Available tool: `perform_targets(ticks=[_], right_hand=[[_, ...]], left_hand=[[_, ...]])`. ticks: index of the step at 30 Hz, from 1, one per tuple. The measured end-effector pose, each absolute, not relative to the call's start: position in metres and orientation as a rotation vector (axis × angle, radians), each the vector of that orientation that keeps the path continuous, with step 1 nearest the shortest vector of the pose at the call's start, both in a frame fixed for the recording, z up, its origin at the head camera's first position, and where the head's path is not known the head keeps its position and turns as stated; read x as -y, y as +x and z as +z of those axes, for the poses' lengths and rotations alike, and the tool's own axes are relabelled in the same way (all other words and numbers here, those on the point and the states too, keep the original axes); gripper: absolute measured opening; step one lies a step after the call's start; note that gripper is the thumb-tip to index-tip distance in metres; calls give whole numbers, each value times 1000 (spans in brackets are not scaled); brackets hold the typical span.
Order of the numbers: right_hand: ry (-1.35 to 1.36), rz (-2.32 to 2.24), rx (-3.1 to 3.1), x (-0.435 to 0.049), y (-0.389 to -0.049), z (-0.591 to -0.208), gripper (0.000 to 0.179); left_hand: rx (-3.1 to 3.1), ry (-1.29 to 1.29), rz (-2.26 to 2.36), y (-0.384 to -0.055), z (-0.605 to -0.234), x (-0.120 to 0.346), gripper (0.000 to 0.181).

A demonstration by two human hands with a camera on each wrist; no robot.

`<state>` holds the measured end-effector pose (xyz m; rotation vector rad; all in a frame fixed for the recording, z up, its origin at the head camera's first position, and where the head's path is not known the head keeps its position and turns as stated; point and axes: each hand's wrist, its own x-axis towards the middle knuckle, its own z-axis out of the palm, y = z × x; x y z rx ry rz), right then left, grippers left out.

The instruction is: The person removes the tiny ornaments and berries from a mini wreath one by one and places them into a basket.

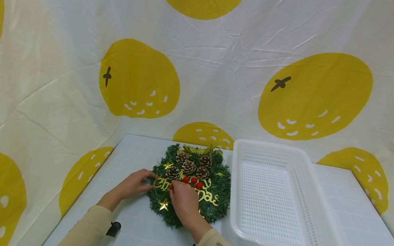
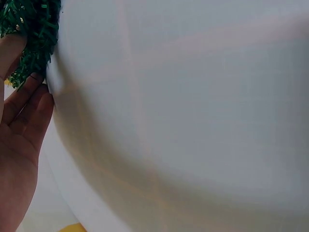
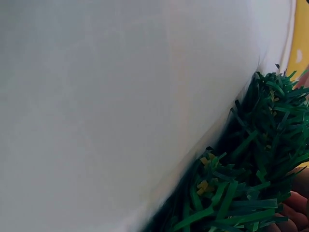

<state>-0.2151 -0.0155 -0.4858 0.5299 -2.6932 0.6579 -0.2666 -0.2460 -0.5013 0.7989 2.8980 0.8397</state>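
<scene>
A green Christmas wreath (image 1: 225, 182) lies flat on the table, with brown pine cones (image 1: 188, 166), gold stars (image 1: 163, 205), gold lettering (image 1: 208, 196) and red berries (image 1: 193, 180) on it. At its left edge my left hand (image 1: 135, 183) holds the greenery between thumb and fingers, beside the start of the lettering. The left wrist view shows the thumb over the needles and the fingers at their underside. Over the wreath's middle, my right hand (image 1: 185, 202) has curled fingers pinching a small red berry (image 1: 171, 187); the hand hides part of the lettering.
A white plastic basket (image 1: 329, 233) with perforated walls stands close to the wreath's right side. Under both is a light blue checked tablecloth (image 1: 128, 232). Behind the table hangs a white curtain (image 1: 215, 85) printed with yellow fruit.
</scene>
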Motion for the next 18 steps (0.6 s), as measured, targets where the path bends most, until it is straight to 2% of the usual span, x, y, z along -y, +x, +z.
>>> perform_targets(ticks=[4,18], right_hand=[[529,621,2681,16,-214,-485,36],[552,515,2646,18,-214,-486,27]], left_hand=[[-2898,806,837,-267,-501,246,33],[-2897,835,838,-268,-502,248,33]])
